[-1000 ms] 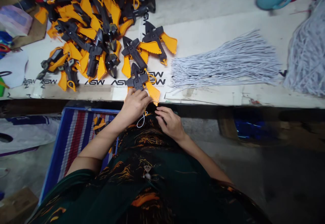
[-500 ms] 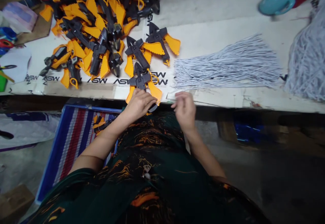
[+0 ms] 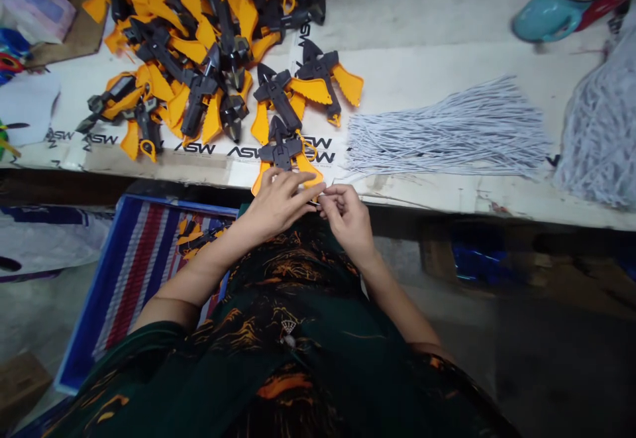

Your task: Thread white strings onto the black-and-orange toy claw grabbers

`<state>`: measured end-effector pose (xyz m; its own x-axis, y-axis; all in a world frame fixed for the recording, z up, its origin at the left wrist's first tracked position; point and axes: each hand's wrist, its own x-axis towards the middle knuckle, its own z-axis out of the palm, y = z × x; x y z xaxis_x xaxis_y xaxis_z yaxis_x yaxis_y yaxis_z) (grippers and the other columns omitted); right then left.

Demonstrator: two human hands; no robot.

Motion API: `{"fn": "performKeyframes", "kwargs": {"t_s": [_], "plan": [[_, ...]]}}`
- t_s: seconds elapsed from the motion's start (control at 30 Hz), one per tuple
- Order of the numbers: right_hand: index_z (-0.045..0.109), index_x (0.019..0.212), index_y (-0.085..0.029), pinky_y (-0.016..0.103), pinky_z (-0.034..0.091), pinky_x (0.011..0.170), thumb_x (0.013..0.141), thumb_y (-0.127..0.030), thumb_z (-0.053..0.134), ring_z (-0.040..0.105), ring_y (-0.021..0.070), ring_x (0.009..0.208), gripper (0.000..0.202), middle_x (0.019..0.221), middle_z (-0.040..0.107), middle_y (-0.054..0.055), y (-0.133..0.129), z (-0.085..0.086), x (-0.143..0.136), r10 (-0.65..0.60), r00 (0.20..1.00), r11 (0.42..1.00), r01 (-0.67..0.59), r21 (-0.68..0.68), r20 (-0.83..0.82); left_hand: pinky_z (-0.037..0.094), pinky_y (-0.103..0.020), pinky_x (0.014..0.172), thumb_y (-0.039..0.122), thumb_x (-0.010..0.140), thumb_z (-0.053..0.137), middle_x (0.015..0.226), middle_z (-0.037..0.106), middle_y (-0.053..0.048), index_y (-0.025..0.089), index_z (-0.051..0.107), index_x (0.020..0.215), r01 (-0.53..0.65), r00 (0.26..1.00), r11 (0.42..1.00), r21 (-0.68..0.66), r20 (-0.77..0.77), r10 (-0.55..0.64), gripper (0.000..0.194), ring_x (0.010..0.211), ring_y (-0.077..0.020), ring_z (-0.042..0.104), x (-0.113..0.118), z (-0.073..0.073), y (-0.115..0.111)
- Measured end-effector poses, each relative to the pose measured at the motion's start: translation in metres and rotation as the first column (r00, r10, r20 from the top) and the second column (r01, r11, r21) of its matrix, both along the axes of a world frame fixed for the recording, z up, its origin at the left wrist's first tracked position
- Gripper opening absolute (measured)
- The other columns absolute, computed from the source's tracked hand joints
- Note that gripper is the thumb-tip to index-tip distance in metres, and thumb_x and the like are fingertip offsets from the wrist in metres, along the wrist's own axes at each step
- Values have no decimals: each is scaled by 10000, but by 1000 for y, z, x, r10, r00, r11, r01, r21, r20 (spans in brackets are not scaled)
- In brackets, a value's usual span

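Observation:
At the table's front edge lies a black plastic toy with orange wings [image 3: 281, 153], its lower body hidden by my left hand [image 3: 283, 203]. That hand is wrapped over the toy, its fingers reaching right towards the other hand. My right hand [image 3: 348, 218] is closed in a pinch beside the left fingertips. A thin dark bit shows between the two hands, too small to name. Just above are two similar winged toys [image 3: 278, 97], and a bundle of thin white elastic cords [image 3: 447, 133] lies to the right.
A large pile of black-and-orange toys [image 3: 199, 27] covers the table's left part. More white cords [image 3: 596, 126] heap at the far right, below a turquoise mug [image 3: 551, 17]. Under the edge at left, a blue-rimmed striped container [image 3: 132, 279] holds some toys.
My right hand has moved left, from above the table edge to the left fingertips, and now pinches there. My left fingers have stretched out more. The view has shifted slightly.

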<state>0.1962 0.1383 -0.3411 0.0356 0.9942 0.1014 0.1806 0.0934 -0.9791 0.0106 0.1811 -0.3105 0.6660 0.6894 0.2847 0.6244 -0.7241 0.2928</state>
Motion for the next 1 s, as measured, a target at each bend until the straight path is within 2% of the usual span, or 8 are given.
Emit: {"fn": "performKeyframes", "kwargs": {"t_s": [0.2, 0.3, 0.4, 0.47, 0.57, 0.63, 0.8, 1.0], "plan": [[544, 932, -220, 257, 531, 637, 936, -410, 613, 634, 110, 628, 202, 755, 647, -24, -1, -6, -4, 41, 993, 999, -44, -29, -113, 432, -370, 833, 472, 1021, 430, 720, 675, -44, 181, 688, 812, -13, 976, 928, -373, 196, 92, 442, 728, -181, 575, -6, -4, -4], [583, 921, -215, 250, 535, 634, 903, -469, 654, 633, 108, 643, 264, 774, 661, -14, -2, -9, -2, 95, 979, 995, -101, -25, -178, 444, -281, 667, 536, 994, 457, 672, 673, -25, 161, 721, 905, 166, 867, 677, -717, 433, 246, 467, 624, -136, 554, -8, 0, -9], [647, 932, -217, 268, 549, 698, 894, -472, 669, 660, 127, 725, 259, 863, 705, 17, -6, -7, -5, 79, 985, 997, -80, 1, -155, 399, -235, 546, 609, 909, 580, 736, 726, -45, 141, 746, 1001, 325, 744, 475, -818, 531, 406, 505, 549, -99, 506, -7, -1, -14], [674, 930, -220, 290, 551, 747, 901, -454, 665, 667, 144, 775, 236, 902, 722, 31, -9, -3, -9, 55, 990, 998, -55, 3, -133, 414, -231, 543, 601, 869, 652, 772, 748, -51, 152, 761, 968, 292, 693, 532, -795, 559, 455, 473, 552, -95, 530, -4, -5, -16], [678, 917, -212, 290, 538, 730, 885, -463, 680, 641, 143, 754, 252, 872, 712, 30, -10, 3, -12, 61, 984, 996, -72, -60, -170, 472, -250, 635, 490, 881, 700, 796, 755, -42, 181, 769, 882, 91, 697, 829, -551, 630, 342, 316, 669, -122, 631, -2, -14, -16], [669, 926, -204, 273, 517, 675, 861, -501, 696, 603, 127, 698, 305, 817, 687, 17, -8, 5, -11, 107, 965, 980, -142, -136, -239, 458, -265, 668, 397, 907, 699, 799, 747, -30, 205, 768, 891, -32, 796, 972, -235, 582, 167, 205, 717, -127, 644, -5, -16, -14], [631, 825, -186, 240, 420, 557, 779, -585, 744, 467, 79, 559, 418, 686, 582, -30, 0, 3, -8, 145, 905, 919, -273, -284, -401, 380, -299, 657, 248, 966, 626, 873, 756, -8, 256, 728, 1017, 85, 977, 968, 238, 172, -128, 114, 711, -124, 609, -19, -14, -6], [589, 786, -187, 234, 365, 528, 837, -547, 699, 431, 75, 534, 380, 668, 541, -35, -2, 3, -10, 213, 888, 909, -333, -251, -408, 402, -288, 672, 332, 933, 681, 782, 734, 5, 237, 712, 889, 11, 910, 986, 164, 407, -78, 109, 682, -113, 622, -13, -17, -11]]}}
